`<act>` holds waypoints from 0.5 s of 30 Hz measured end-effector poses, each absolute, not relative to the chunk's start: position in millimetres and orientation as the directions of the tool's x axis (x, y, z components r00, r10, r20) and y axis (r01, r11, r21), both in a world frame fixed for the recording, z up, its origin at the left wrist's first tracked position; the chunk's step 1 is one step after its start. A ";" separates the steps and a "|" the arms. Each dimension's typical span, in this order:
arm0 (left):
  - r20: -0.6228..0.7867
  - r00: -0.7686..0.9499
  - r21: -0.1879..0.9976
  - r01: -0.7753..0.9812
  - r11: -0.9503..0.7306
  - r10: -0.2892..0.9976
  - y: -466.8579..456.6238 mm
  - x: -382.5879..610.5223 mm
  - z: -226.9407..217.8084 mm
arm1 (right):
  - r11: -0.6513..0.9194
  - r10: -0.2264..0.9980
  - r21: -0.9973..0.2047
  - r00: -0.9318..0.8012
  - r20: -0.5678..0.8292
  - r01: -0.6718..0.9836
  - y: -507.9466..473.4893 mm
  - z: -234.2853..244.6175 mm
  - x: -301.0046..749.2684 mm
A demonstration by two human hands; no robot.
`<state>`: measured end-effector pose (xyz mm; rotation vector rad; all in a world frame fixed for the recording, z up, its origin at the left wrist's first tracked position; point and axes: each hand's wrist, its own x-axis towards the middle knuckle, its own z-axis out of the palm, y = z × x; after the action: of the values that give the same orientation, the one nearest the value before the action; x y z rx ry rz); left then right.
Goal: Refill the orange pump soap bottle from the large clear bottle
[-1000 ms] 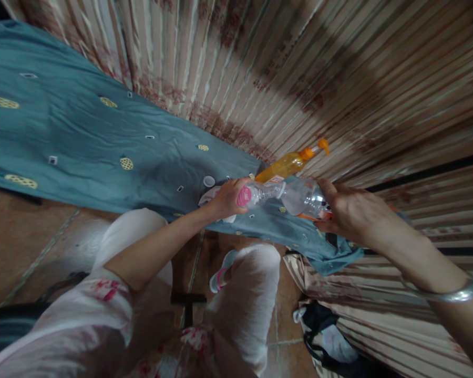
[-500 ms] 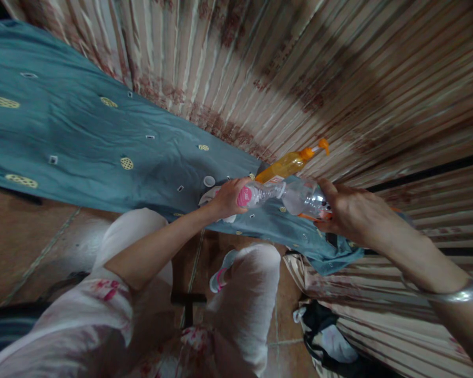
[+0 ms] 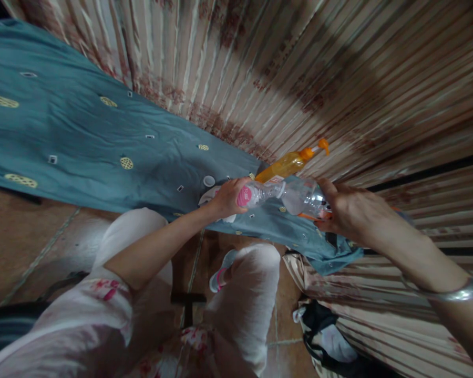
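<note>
My left hand [image 3: 229, 199] is wrapped round a clear plastic bottle with a pink label [image 3: 244, 196]. Its neck points right and meets the mouth of a second clear bottle [image 3: 304, 197]. Around that second bottle, which lies nearly sideways in view, my right hand [image 3: 345, 212] is closed. Something orange shows by its lower side, partly hidden by my fingers. Just behind the two bottles stands a pump bottle of orange-yellow liquid [image 3: 286, 165]. A small white cap [image 3: 209, 181] rests on the cloth near my left hand, with a white item partly hidden under that hand.
A teal cloth with yellow pineapple prints [image 3: 82, 136] covers the long narrow table. Pleated patterned curtains [image 3: 236, 68] hang along its far side and at right. Below are a tiled floor [image 3: 43, 247], my knees, and a black-and-white bundle [image 3: 331, 331] at lower right.
</note>
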<state>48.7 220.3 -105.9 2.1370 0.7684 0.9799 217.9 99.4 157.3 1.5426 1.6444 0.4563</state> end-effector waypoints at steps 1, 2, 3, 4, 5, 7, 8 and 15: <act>0.409 0.550 0.757 0.241 -0.607 0.728 220.2 48.6 -105.0 | 0.185 0.947 0.735 0.081 -0.311 0.652 99.4 157.3 218.0; 0.398 0.553 0.760 0.248 -0.601 0.732 220.1 48.6 -104.1 | 0.186 0.946 0.734 0.083 -0.313 0.653 99.6 157.3 218.0; 0.387 0.556 0.763 0.255 -0.594 0.735 220.0 48.7 -103.2 | 0.186 0.944 0.734 0.088 -0.317 0.653 99.8 157.4 217.9; 0.379 0.559 0.765 0.260 -0.589 0.738 219.9 48.8 -102.7 | 0.187 0.941 0.734 0.093 -0.324 0.653 99.9 157.4 217.8; 0.374 0.560 0.766 0.263 -0.587 0.739 219.8 49.0 -102.4 | 0.189 0.939 0.733 0.098 -0.329 0.653 100.1 157.5 217.6; 0.379 0.558 0.763 0.264 -0.591 0.739 219.7 49.3 -102.7 | 0.191 0.938 0.734 0.100 -0.332 0.651 100.2 157.5 217.5; 0.386 0.556 0.759 0.263 -0.596 0.737 219.7 49.5 -103.2 | 0.193 0.939 0.734 0.095 -0.331 0.651 100.1 157.5 217.8; 0.417 0.550 0.744 0.250 -0.620 0.723 219.6 49.0 -104.8 | 0.214 0.950 0.729 0.036 -0.311 0.651 99.5 156.4 223.1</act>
<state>49.0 219.6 -104.8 2.1564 0.7802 0.9728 223.1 99.5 156.4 1.5141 1.6913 0.4732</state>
